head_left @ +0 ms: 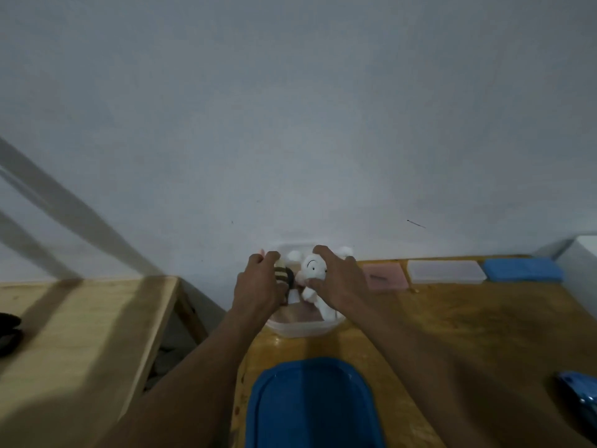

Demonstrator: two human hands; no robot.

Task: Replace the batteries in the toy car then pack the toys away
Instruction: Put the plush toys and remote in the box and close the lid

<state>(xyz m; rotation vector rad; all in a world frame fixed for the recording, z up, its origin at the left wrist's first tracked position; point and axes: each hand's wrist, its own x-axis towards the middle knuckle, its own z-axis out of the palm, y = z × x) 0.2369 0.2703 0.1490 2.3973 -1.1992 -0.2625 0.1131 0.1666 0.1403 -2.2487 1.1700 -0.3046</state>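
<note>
A clear plastic tub stands against the wall at the far edge of the brown table. Inside it lie a white plush toy with a drawn face and a striped brown-and-cream plush toy. My left hand is closed around the striped toy at the tub's left side. My right hand presses on the white plush, fingers curled over its head. A blue lid lies flat on the table right in front of me. A shiny blue toy car sits at the right edge, partly cut off.
Along the wall to the right lie a pink flat box, a clear lidded box and a blue box. A pale wooden table stands on the left, across a gap, with a dark object on it.
</note>
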